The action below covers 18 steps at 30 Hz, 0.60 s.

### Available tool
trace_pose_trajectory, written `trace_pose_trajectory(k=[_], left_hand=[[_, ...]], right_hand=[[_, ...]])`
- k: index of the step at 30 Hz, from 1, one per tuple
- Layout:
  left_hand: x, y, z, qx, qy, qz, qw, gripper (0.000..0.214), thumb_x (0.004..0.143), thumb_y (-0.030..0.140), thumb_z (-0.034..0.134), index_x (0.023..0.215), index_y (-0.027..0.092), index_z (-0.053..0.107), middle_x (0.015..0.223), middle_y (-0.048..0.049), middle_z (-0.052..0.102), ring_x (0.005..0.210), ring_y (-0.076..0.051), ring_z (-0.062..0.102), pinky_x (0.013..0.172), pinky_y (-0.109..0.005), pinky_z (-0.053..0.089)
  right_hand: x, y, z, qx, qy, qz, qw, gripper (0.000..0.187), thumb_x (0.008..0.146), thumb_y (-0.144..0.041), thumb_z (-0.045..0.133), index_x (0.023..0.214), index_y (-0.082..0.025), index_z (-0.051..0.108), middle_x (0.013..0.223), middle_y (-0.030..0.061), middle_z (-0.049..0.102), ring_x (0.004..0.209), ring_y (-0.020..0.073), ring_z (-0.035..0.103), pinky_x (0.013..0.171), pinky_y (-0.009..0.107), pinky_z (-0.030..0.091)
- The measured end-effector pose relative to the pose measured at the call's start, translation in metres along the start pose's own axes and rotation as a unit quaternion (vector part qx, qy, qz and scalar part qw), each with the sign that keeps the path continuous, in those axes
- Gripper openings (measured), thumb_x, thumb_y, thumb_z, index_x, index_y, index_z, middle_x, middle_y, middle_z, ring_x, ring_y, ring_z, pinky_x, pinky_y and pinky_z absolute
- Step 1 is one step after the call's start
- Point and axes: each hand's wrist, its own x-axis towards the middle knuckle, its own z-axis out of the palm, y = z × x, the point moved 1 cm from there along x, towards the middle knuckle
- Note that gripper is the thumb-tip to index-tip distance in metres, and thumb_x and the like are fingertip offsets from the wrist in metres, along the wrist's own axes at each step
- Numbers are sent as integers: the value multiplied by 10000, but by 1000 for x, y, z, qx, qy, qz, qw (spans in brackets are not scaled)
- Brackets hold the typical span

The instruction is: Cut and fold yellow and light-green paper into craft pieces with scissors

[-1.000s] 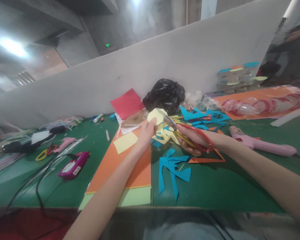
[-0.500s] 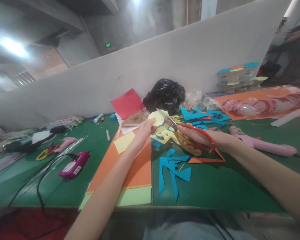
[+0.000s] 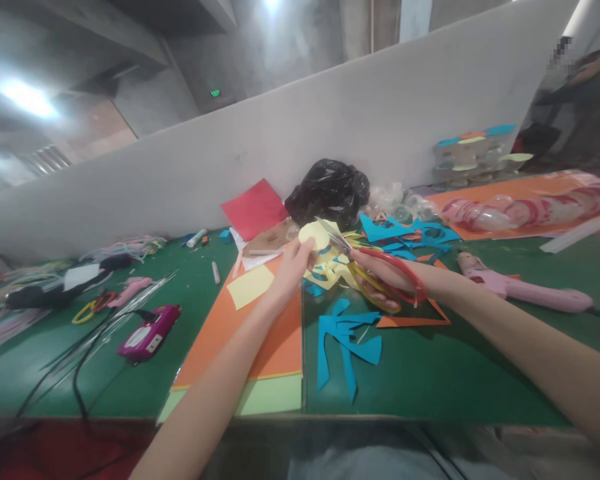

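My left hand [image 3: 295,265] pinches a small rounded piece of yellow paper [image 3: 314,233] above the table. In my right hand [image 3: 377,277] is a pair of scissors [image 3: 399,264] with red and yellow handles. Its parted blades lie against the right edge of the yellow paper. Below and behind my hands is a heap of yellow paper scraps [image 3: 333,272]. Blue paper offcuts [image 3: 347,333] lie nearer to me on the green table. Under my left forearm there are orange sheets [image 3: 230,340] with a yellow paper rectangle [image 3: 251,287] on top.
A black plastic bag [image 3: 329,190] stands against the grey partition [image 3: 190,160]. To the right lies a pink glue gun [image 3: 525,287]. On the left are a purple power strip [image 3: 150,332], thin rods and another pair of scissors [image 3: 94,307]. A person [image 3: 575,100] is beyond the partition.
The yellow piece has turned slightly in my left hand, and its outline looks rounder. The scissors stay at its right edge, their handles moved slightly left.
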Motion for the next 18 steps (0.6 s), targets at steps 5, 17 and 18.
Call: trace_pose_trajectory(k=[5, 17, 18], left_hand=[[-5, 3, 6, -13, -39, -9, 999, 364, 889, 508, 536, 729, 181, 535, 671, -3, 537, 600, -122, 483, 595, -261, 385], [1, 0, -3, -9, -51, 5, 999, 254, 889, 379, 498, 718, 196, 454, 622, 36, 390, 596, -115, 379, 576, -249, 308], [3, -2, -5, -9, -53, 4, 999, 254, 885, 377, 501, 714, 195, 456, 624, 33, 398, 600, -117, 385, 578, -250, 312]], right_hand=[[-2, -5, 2, 64, -4, 32, 997, 654, 891, -827, 317, 684, -212, 404, 465, -28, 465, 371, 105, 446, 381, 230, 390], [-16, -16, -4, -14, -53, -19, 998, 659, 951, -768, 219, 645, -218, 414, 460, -14, 437, 426, 120, 415, 452, 254, 385], [-16, -16, -5, -15, -57, -28, 998, 660, 960, -755, 213, 635, -216, 410, 457, -16, 434, 418, 115, 408, 446, 247, 376]])
